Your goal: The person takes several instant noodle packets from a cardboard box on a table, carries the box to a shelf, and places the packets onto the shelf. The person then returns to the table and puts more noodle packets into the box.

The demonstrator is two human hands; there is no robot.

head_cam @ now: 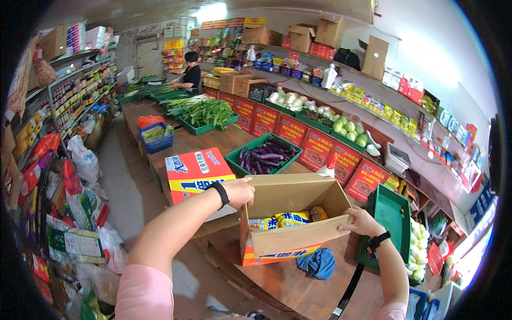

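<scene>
An opened cardboard carton (294,236) with red and yellow printed sides stands on the wooden table, its flaps raised. Several yellow-and-blue packets (293,219) lie low inside it. My left hand (239,193) grips the carton's upper left corner, fingers over the edge. At the right end, my right hand (362,221) pinches the near flap between thumb and fingers. A crumpled blue cloth (318,264) lies against the carton's near side. Behind my left wrist is a second red and yellow carton (200,168). Purple eggplants (266,156) fill a green crate beyond the open carton.
Stacked green crates (390,216) stand at the right beside pale green vegetables (418,248). A blue basket (157,140) and leafy greens (208,110) are farther along the table (188,140). Bagged goods (82,160) line the left floor. Another person (191,74) stands at the far end.
</scene>
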